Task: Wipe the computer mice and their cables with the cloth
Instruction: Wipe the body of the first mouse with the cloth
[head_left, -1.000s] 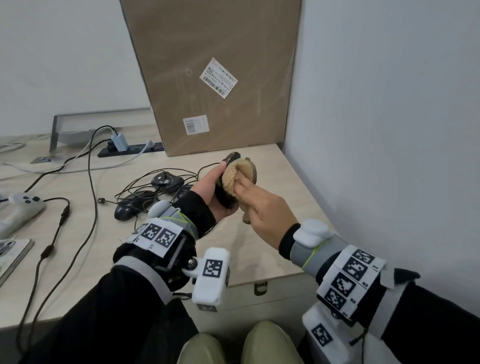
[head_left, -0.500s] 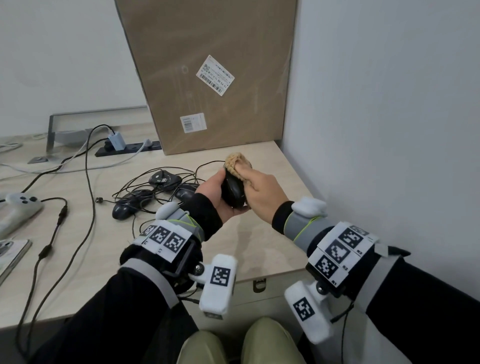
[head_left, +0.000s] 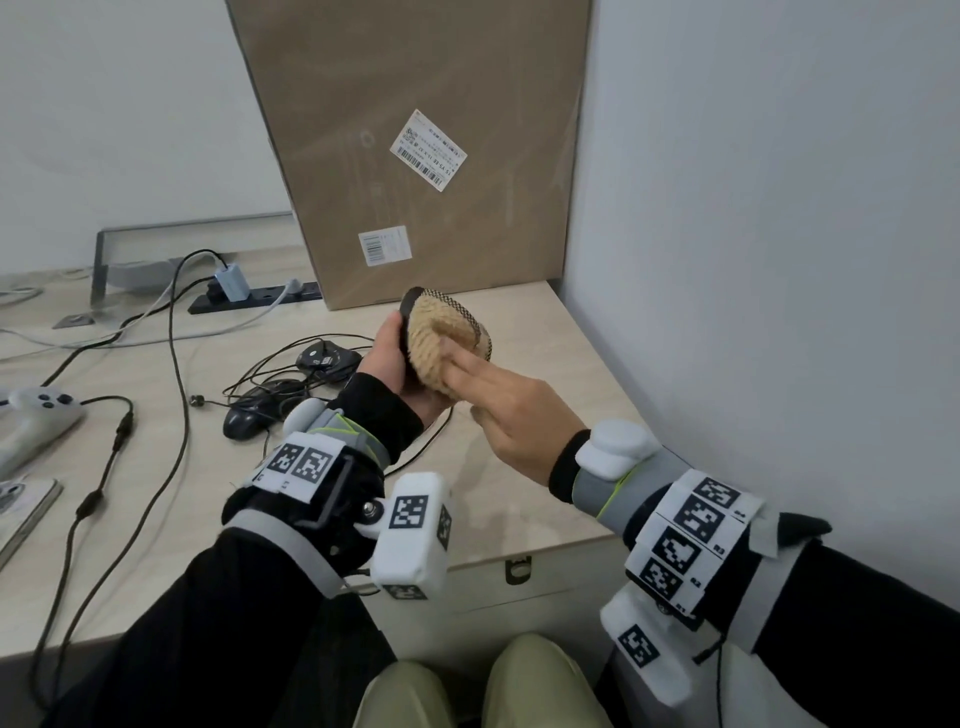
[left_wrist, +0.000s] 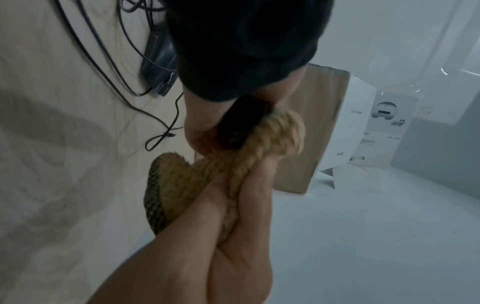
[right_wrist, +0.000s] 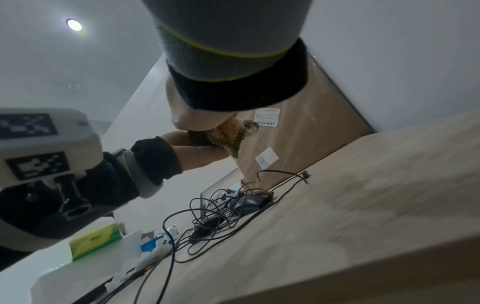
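Note:
My left hand grips a black mouse upright above the table; in the left wrist view the mouse shows dark under the palm. My right hand pinches a fluffy tan cloth between thumb and fingers and presses it on the mouse's top, and the cloth wraps over the mouse there. The cloth hides most of the mouse. The held mouse's cable hangs to the table. Two more black mice lie in tangled cables to the left.
A tall cardboard box leans at the back, against the grey wall on the right. A power strip and a white controller lie left on the wooden table, with long cables trailing to its front edge.
Both hands rose after a dip half a second ago. The cloth slid from the mouse's far tip back over its top, and the right hand's fingers now lie flatter on it.

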